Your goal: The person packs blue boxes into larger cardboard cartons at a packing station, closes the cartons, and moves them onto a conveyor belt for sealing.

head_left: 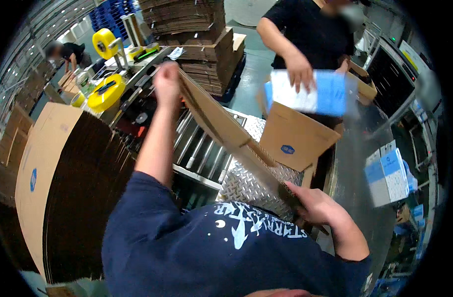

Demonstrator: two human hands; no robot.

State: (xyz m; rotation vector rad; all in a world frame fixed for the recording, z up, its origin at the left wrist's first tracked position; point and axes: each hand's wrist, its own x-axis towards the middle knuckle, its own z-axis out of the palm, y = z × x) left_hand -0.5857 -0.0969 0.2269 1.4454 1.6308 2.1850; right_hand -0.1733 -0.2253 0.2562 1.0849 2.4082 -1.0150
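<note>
A long brown cardboard carton, folded nearly flat, stretches slantwise in front of my chest, its edge partly blurred. My left hand is closed at its far left end, my arm stretched out. At the near right end my right hand grips the other edge; some fingers are hidden behind the cardboard. Just beyond the carton, an open cardboard box with a blue mark stands by the diamond-plate metal surface. Across from me, a co-worker's hand holds a blurred white-and-blue package over that box.
Left of me stands a big stack of flat cartons. Yellow tape rolls sit on a bench beside the roller conveyor. More cardboard stacks rise behind. On the right, white-and-blue packs lie along a dark belt.
</note>
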